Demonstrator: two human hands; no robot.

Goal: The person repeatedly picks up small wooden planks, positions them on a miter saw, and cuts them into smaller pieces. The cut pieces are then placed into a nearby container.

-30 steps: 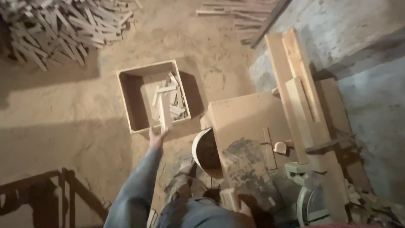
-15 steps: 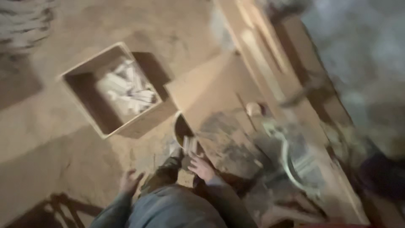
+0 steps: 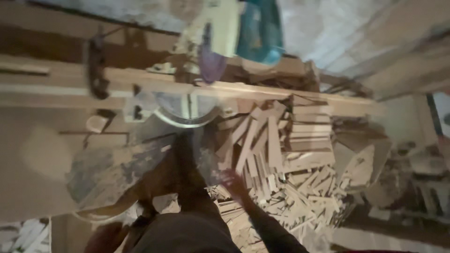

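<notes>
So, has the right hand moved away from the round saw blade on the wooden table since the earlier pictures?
Yes. The right hand went from beside the round saw blade out over the pile of cut wooden sticks.

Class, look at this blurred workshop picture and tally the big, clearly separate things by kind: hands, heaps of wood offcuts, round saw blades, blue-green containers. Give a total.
Hands: 1, the right hand, open, reaching at the heap
Heaps of wood offcuts: 1, pieces too blurred to count
Round saw blades: 1
Blue-green containers: 1
Total: 4
</notes>
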